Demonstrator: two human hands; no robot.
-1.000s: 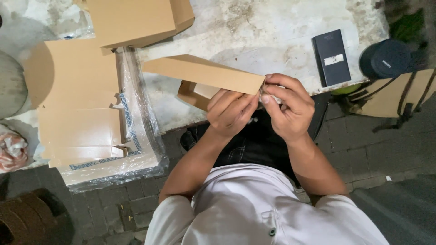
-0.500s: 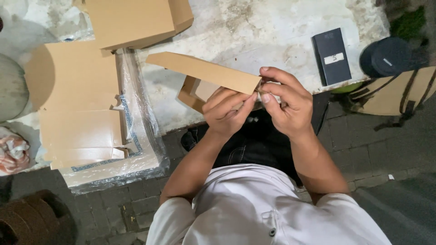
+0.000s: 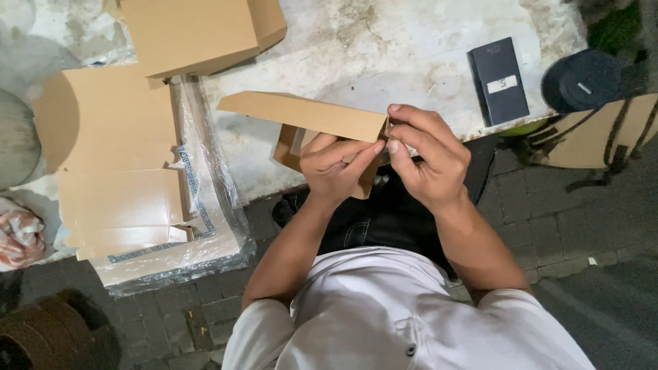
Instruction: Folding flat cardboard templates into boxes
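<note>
I hold a brown cardboard box blank (image 3: 301,115) above the near edge of a worn white table (image 3: 384,48), partly folded with one long panel pointing left. My left hand (image 3: 339,166) grips the blank's right end from below, fingers curled on the fold. My right hand (image 3: 426,156) pinches the same end from the right, thumb and fingers meeting the left hand's fingertips. A smaller flap hangs down behind my left hand.
A stack of flat cardboard blanks (image 3: 116,178) lies on clear plastic wrap at the left. A folded cardboard box (image 3: 199,31) sits at the table's top left. A dark rectangular box (image 3: 499,81) and a dark round cap (image 3: 581,79) lie at the right. Paving bricks cover the ground.
The cardboard blank has shifted slightly left and lower, and both hands have closed tighter on its right end, fingertips now meeting.
</note>
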